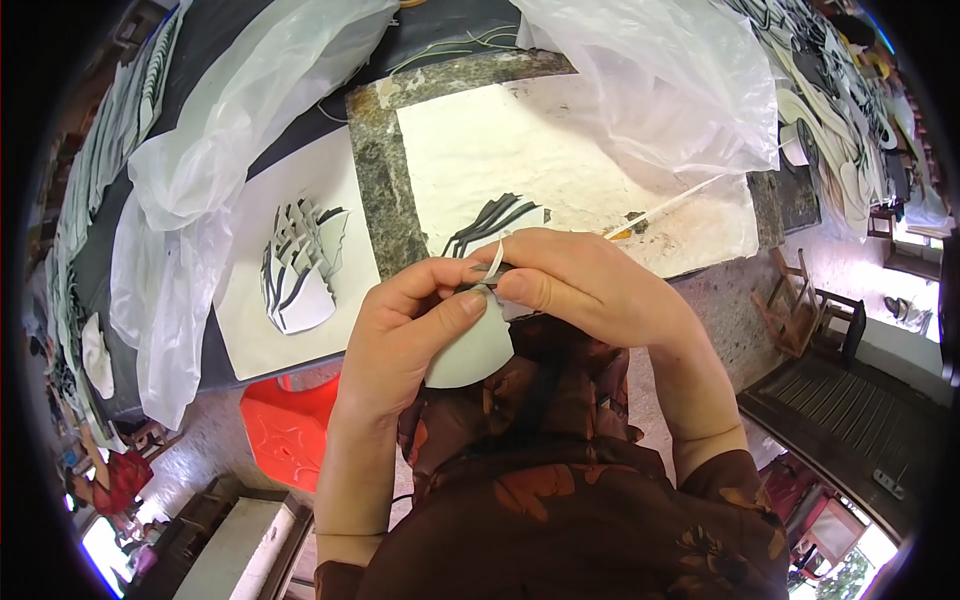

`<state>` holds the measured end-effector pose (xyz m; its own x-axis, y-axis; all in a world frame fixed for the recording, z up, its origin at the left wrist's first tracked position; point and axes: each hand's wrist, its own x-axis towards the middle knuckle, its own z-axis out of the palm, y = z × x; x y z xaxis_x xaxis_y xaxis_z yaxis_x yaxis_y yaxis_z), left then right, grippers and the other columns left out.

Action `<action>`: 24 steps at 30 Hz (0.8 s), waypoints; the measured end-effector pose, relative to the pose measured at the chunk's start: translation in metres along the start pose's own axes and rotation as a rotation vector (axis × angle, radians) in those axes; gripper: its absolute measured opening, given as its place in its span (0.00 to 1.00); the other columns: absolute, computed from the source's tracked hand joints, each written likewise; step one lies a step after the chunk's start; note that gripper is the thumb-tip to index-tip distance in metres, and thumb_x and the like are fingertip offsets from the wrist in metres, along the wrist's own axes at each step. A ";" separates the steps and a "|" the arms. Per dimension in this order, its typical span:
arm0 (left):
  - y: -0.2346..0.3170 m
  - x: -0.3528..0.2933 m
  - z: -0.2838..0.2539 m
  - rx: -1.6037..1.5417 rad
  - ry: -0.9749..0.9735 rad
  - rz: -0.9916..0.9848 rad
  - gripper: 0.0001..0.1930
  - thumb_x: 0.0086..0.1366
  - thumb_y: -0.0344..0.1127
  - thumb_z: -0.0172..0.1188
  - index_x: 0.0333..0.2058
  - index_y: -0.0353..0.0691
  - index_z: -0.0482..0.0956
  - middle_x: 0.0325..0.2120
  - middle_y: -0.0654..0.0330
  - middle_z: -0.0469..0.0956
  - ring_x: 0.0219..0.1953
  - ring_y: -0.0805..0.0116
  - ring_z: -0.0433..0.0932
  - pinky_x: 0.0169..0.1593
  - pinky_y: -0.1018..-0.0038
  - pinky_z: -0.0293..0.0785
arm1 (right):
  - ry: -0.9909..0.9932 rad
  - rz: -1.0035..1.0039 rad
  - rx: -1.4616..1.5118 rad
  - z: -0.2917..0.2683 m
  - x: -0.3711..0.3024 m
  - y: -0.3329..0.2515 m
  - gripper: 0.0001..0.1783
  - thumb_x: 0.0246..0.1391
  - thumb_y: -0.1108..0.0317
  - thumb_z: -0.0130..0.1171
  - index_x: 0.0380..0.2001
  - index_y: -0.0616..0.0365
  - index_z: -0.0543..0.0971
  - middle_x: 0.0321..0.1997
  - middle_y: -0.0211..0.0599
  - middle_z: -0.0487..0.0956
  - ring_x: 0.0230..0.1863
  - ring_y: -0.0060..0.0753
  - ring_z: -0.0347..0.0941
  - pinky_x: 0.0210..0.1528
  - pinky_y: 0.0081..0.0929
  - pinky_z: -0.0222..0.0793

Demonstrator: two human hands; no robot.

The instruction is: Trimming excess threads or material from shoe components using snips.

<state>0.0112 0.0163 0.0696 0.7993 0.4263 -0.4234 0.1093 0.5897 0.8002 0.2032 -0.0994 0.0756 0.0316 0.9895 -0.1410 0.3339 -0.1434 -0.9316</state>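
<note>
A pale grey-green cut piece with a rounded lower edge [470, 352] is held in front of my body, over my lap. My left hand [390, 335] is closed on its upper left part, thumb on top. Beside it my right hand [600, 290] pinches at the piece's dark upper edge, where a narrow white strip [497, 258] sticks up between the fingers. The fingertips almost meet, and they hide part of that edge. Just beyond the hands lies a small pile of similar pieces with dark edges [497, 222].
Another fanned pile of dark-edged pieces [305, 285] lies on a white sheet to the left. Clear plastic sheeting [670, 90] covers the back of the table. A thin white tape [672, 204] crosses the right side near a white roll [796, 146]. A red stool [285, 430] stands below left.
</note>
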 end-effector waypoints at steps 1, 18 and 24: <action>0.000 0.000 0.000 -0.003 0.002 0.001 0.10 0.67 0.26 0.63 0.46 0.33 0.82 0.34 0.66 0.81 0.36 0.82 0.76 0.41 0.83 0.72 | 0.013 -0.029 0.074 0.002 0.000 0.002 0.19 0.69 0.58 0.51 0.52 0.62 0.78 0.40 0.42 0.80 0.41 0.39 0.76 0.46 0.31 0.71; -0.004 0.002 -0.006 0.103 0.032 0.079 0.16 0.66 0.27 0.64 0.52 0.37 0.79 0.27 0.73 0.73 0.30 0.86 0.67 0.36 0.86 0.64 | 0.126 0.116 0.455 0.001 0.006 0.001 0.16 0.63 0.59 0.61 0.44 0.61 0.81 0.30 0.21 0.74 0.33 0.16 0.66 0.36 0.20 0.62; 0.003 -0.003 -0.004 0.188 -0.050 0.136 0.24 0.69 0.31 0.61 0.62 0.40 0.69 0.26 0.73 0.73 0.30 0.85 0.69 0.35 0.85 0.64 | 0.060 0.254 0.434 0.003 0.014 -0.010 0.08 0.56 0.68 0.65 0.37 0.59 0.81 0.26 0.18 0.71 0.29 0.11 0.62 0.33 0.15 0.56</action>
<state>0.0066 0.0200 0.0715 0.8420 0.4560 -0.2882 0.1026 0.3892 0.9154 0.1974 -0.0839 0.0817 0.1198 0.9199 -0.3735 -0.1131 -0.3611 -0.9256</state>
